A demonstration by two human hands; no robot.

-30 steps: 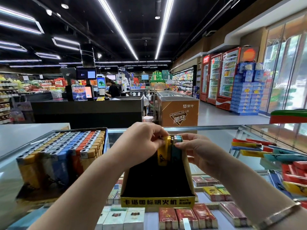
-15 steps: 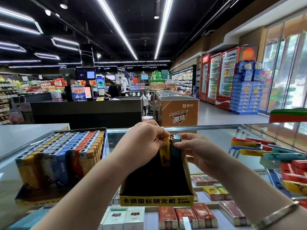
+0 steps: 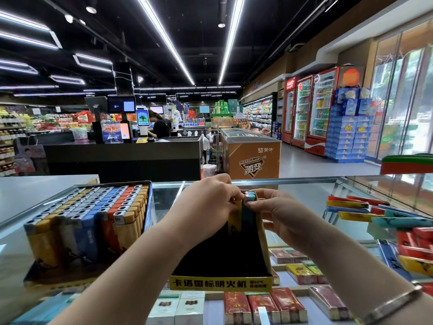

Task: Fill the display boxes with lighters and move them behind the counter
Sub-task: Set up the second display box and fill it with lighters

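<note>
Now the left hand [image 3: 206,207] pinches a yellow lighter [image 3: 235,218] by its top and stands it upright at the far end of the near-empty display box [image 3: 222,281], hard against a teal lighter [image 3: 248,214] in the back corner. Compared with a second ago the yellow one sits a touch lower and closer to its neighbour — it looks nearly seated, though the fingers hide its top, so I can't tell if it has reached the floor of the box. The right hand [image 3: 283,214] has its fingers curled on the teal lighter and the box's far wall, steadying both. So this box holds only two or so; the row has barely begun. To the left, a full box [image 3: 89,221] stands packed on the glass counter [image 3: 304,184], while loose lighters [image 3: 365,215] lie in a heap to the right — the supply for what comes next.
</note>
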